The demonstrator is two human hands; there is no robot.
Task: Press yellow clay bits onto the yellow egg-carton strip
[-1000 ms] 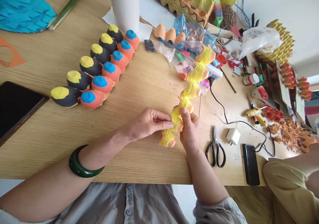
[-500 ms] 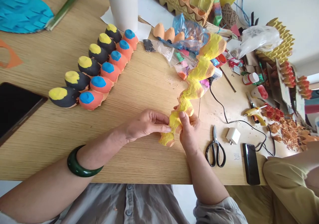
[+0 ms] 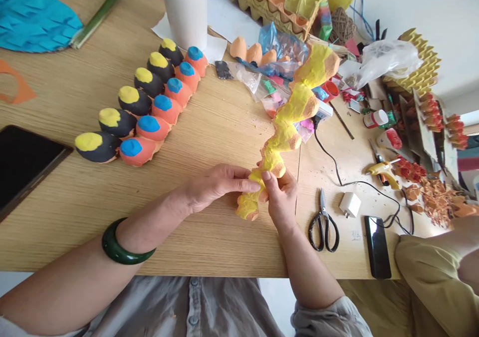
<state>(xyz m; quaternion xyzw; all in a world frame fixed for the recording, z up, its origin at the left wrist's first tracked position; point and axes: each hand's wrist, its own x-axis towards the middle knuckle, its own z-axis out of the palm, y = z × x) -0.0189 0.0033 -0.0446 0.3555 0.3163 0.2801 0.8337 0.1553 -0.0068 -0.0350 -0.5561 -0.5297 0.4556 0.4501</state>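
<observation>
A long egg-carton strip (image 3: 285, 136), mostly coated in yellow with bare orange tips, is held up at a slant over the table. My left hand (image 3: 220, 184) pinches its lower end, thumb lying across the yellow face. Gripping it from the other side is my right hand (image 3: 280, 194), with the thumb in front and the fingers partly hidden behind. To the left lie two finished-looking rows of carton cups: a black strip (image 3: 134, 101) with yellow tops and an orange strip (image 3: 159, 122) with blue tops, side by side.
Scissors (image 3: 324, 222), a white charger (image 3: 350, 204) and a phone (image 3: 377, 247) lie at right, near a black cable and a glue gun (image 3: 385, 172). A white vase (image 3: 185, 12) and egg trays (image 3: 262, 7) stand behind. A tablet-like device (image 3: 28, 162) lies left. Another person's knee (image 3: 430, 262) is at right.
The yellow strip has shifted slightly left and tilted a little in my hands. Both hands keep their hold on its lower part.
</observation>
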